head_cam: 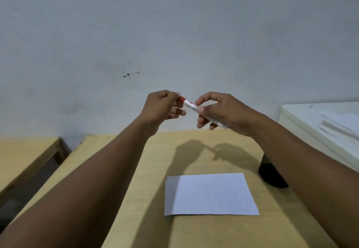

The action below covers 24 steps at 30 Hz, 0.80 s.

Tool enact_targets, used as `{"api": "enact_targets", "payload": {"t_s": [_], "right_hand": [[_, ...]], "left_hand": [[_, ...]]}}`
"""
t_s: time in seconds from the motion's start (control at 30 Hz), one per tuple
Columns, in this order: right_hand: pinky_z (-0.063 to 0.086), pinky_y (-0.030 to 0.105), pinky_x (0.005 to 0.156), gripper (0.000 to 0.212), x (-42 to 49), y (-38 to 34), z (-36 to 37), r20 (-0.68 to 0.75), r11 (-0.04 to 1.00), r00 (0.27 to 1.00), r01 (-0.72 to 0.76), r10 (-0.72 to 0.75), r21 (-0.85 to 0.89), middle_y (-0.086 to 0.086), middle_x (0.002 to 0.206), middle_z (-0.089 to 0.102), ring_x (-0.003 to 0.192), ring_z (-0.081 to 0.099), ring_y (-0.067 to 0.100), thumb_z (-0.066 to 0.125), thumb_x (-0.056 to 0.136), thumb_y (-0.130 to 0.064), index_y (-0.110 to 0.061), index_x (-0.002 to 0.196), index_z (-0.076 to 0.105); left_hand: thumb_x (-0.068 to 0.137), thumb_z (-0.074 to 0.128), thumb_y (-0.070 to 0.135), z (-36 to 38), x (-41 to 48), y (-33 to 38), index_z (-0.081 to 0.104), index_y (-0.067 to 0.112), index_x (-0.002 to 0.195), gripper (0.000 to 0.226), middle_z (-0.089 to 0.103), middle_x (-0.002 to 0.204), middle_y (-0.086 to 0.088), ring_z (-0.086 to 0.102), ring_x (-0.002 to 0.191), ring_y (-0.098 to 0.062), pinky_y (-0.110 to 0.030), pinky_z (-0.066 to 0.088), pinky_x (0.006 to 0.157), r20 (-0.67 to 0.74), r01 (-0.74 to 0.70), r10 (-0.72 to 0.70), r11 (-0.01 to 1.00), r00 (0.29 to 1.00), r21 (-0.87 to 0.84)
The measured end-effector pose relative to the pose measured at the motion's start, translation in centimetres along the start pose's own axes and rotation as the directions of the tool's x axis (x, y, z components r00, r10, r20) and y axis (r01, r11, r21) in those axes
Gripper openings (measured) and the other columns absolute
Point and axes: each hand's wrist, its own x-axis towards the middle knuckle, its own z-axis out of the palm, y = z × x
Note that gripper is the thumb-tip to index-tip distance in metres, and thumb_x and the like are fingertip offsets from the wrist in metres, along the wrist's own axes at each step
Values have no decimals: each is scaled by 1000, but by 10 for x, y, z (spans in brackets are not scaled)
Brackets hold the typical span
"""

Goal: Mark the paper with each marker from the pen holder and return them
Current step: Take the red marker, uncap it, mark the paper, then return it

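Right hand (223,111) gripping white marker (196,108) barrel, left hand (163,107) pinching its red cap (181,99), both above paper (209,194)

Dim, even indoor light from above; soft hand shadows on the pale wooden counter (194,232); slight overall softness; wide-angle bending at edges; no glare.

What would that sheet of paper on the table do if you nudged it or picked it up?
The paper looks thin and lies flat on the smooth table, so a nudge would probably slide it. Lifted by one edge, it would likely droop. It seems very light.
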Motion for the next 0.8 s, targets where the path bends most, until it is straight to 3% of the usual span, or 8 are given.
{"api": "enact_targets", "payload": {"t_s": [0.13,0.27,0.37,0.47,0.53,0.63,0.7,0.8], "right_hand": [[51,33,64,23,13,7,34,177,946,979,-148,99,289,15,87,71,86,74,31,65,95,-25,-12,113,68],[59,39,81,72,17,24,59,290,657,955,-259,63,708,19,105,75,106,72,35,68,78,-51,-2,130,64],[56,28,59,50,22,39,83,130,683,972,-230,195,693,9,84,70,77,76,23,73,79,-49,-12,113,68],[30,19,37,30,24,56,99,-3,715,933,-275,361,643,-1,61,55,45,54,10,79,81,-44,-19,88,63],[27,17,34,26,22,63,98,15,707,922,-306,386,637,-1,59,58,41,51,7,78,84,-41,-18,87,65],[38,17,38,18,17,64,90,57,760,942,-302,331,576,4,65,70,47,63,8,70,91,-31,-13,91,71],[48,18,44,12,17,59,82,37,794,970,-220,242,567,7,68,72,53,71,11,64,95,-19,-9,91,69],[56,21,51,13,14,50,56,-58,726,984,-82,166,683,9,70,76,59,75,15,55,98,-8,-6,95,68]], "left_hand": [[100,59,17,-45,-20,-21,71,7,95,17,72,80,-6,73,70,-24,-29,56,68,29,133,-130,975,991,-176],[99,63,23,-65,-40,-49,73,7,93,20,68,77,-4,72,66,-19,-26,56,65,-38,174,-187,958,982,-226],[95,69,23,-63,-53,-65,74,6,91,18,68,75,-5,73,65,-19,-26,58,65,-47,200,-219,946,975,-255],[91,74,21,-56,-61,-74,78,6,87,16,69,72,-4,75,70,-20,-26,60,70,-5,218,-225,946,974,-241],[89,76,19,-54,-65,-78,79,3,91,17,70,74,-6,76,73,-21,-26,61,74,14,223,-226,946,974,-233],[88,76,17,-53,-65,-81,78,1,91,16,71,77,-9,76,73,-21,-27,62,74,23,228,-228,954,973,-196],[91,74,17,-52,-62,-82,73,1,85,17,69,73,-8,76,69,-20,-26,61,69,10,231,-233,955,972,-185],[93,71,16,-64,-58,-88,64,4,70,27,69,72,-8,74,64,-19,-25,60,63,-74,226,-242,958,967,-176]]}}
